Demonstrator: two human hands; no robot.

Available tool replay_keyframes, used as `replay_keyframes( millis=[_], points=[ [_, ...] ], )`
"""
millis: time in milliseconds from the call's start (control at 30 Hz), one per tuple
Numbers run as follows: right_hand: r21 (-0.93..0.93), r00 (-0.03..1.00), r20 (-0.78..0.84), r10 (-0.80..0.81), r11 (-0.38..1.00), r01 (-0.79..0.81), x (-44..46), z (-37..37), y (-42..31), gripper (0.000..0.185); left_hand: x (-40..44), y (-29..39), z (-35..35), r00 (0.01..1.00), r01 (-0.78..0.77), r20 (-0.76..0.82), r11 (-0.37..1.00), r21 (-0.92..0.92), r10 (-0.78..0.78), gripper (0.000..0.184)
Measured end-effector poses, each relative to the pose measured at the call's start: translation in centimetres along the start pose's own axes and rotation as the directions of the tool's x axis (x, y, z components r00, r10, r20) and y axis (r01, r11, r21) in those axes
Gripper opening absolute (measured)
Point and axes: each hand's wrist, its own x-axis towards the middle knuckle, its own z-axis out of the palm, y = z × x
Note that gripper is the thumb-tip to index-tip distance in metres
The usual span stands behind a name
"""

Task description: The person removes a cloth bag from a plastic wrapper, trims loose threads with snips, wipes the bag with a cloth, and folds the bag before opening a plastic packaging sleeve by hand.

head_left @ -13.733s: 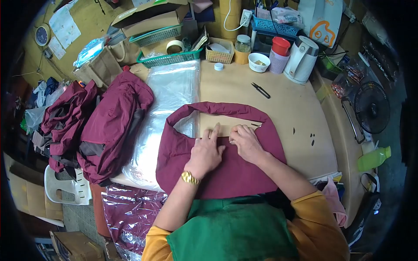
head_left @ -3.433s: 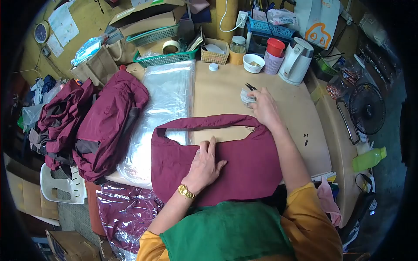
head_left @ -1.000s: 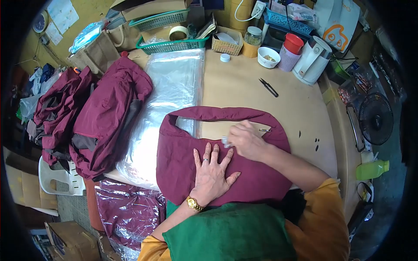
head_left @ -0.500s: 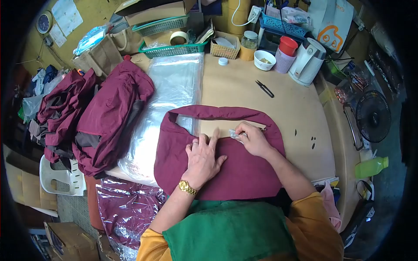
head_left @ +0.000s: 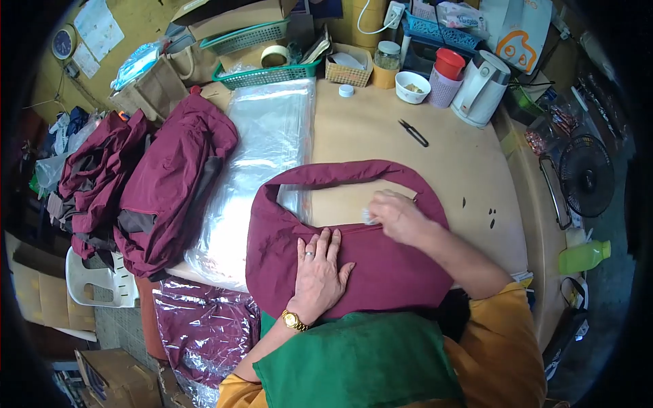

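Note:
A maroon shoulder bag (head_left: 401,272) with a wide strap lies flat on the table in front of me. My left hand (head_left: 318,266) rests flat on the bag's body, fingers spread just below its top edge. On that wrist is a gold watch. Closed fingers of my right hand (head_left: 398,216) pinch a small crumpled white piece (head_left: 368,217) at the top edge, right of the middle. Whether it is tissue or cloth I cannot tell, as the fingers cover most of it.
Clear plastic bags (head_left: 269,129) lie stacked left of the bag, beside piled maroon bags (head_left: 173,183). Black thread snips (head_left: 413,133) lie beyond it. At the back stand a white kettle (head_left: 481,88), a bowl (head_left: 411,88) and baskets (head_left: 269,76).
My left hand has slid slightly down and right, off the opening onto the fabric. My right hand, still holding the white piece, has shifted slightly and turned. The bag has moved slightly right.

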Motion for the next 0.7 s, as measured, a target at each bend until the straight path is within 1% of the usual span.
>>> replay_keyframes(
  millis=[67,133,167,200,233,267,300,333,367,433,467,500,533,567,600,633,667,700],
  points=[
    [-0.068,0.984,0.158,0.080,0.995,-0.070,-0.4,-3.5,1.5,0.008,0.6,0.4,-0.7,1.000,-0.010,-0.030,1.000,-0.004,0.010,0.075],
    [0.244,0.981,-0.010,0.195,0.952,-0.187,0.8,-6.1,2.6,0.008,1.4,0.9,-3.1,0.992,0.024,0.129,0.994,-0.104,-0.011,0.079],
    [0.289,0.955,-0.111,0.274,0.929,-0.233,1.7,-7.1,3.6,0.009,2.1,0.4,-4.4,0.993,0.059,0.114,0.959,-0.278,-0.028,0.079],
    [0.339,0.913,-0.205,0.353,0.901,-0.272,2.4,-7.8,4.8,0.011,2.7,0.0,-5.6,1.000,0.024,0.019,0.993,-0.113,-0.022,0.079],
    [0.335,0.912,-0.211,0.353,0.902,-0.272,3.2,-7.9,6.1,0.011,3.6,-0.1,-7.8,0.994,0.104,0.007,0.992,0.074,-0.105,0.079],
    [0.279,0.878,-0.321,0.355,0.922,-0.270,3.9,-7.7,7.6,0.010,4.4,-1.7,-8.4,0.983,0.071,-0.177,0.995,0.064,-0.059,0.076],
    [0.222,0.835,-0.428,0.347,0.936,-0.275,4.2,-7.7,8.2,0.010,5.3,-3.6,-8.4,0.951,0.092,-0.298,0.995,0.037,-0.076,0.074],
    [0.222,0.830,-0.437,0.345,0.936,-0.272,3.9,-7.6,7.6,0.010,5.9,-5.2,-8.8,0.942,0.177,-0.312,0.974,0.139,-0.126,0.074],
    [0.102,0.804,-0.542,0.244,0.969,-0.225,3.4,-7.2,6.5,0.007,6.7,-6.9,-8.9,0.942,0.219,-0.284,0.969,0.115,-0.180,0.075],
    [-0.028,0.765,-0.633,0.123,0.983,-0.181,1.7,-7.0,4.6,0.004,7.5,-10.5,-7.3,0.947,0.147,-0.291,0.989,0.012,-0.137,0.047],
    [-0.004,0.888,-0.383,0.256,0.960,-0.279,0.0,-7.2,3.7,0.007,7.6,-12.1,-6.5,0.954,0.101,-0.279,0.994,-0.050,-0.111,0.034],
    [-0.009,0.921,-0.100,0.376,0.925,-0.379,-1.5,-7.4,3.4,0.009,7.3,-12.8,-6.7,0.954,0.099,-0.281,0.994,-0.046,-0.108,0.034],
    [-0.007,0.920,-0.106,0.378,0.925,-0.381,-2.9,-6.9,4.2,0.009,6.8,-13.2,-6.8,0.934,0.138,-0.308,0.977,-0.161,-0.183,0.025],
    [0.038,0.913,-0.156,0.376,0.926,-0.375,-4.4,-6.3,5.3,0.012,6.5,-13.4,-6.8,0.910,0.171,-0.324,0.946,-0.276,-0.259,0.016],
    [0.080,0.904,-0.205,0.375,0.927,-0.367,-5.3,-5.7,6.3,0.014,6.4,-13.5,-6.5,0.912,0.165,-0.322,0.947,-0.275,-0.253,0.016],
    [0.080,0.901,-0.208,0.381,0.924,-0.373,-5.3,-5.8,6.5,0.014,6.4,-13.2,-6.4,0.895,0.173,-0.373,0.960,-0.220,-0.247,0.013],
    [0.100,0.884,-0.277,0.376,0.926,-0.363,-5.2,-5.8,6.6,0.015,6.3,-12.9,-6.2,0.876,0.185,-0.419,0.969,-0.166,-0.239,0.011],
    [0.120,0.863,-0.341,0.374,0.927,-0.354,-5.2,-5.8,6.6,0.017,6.9,-13.0,-6.5,0.851,0.147,-0.445,0.940,-0.308,-0.279,0.007]
  ],
)
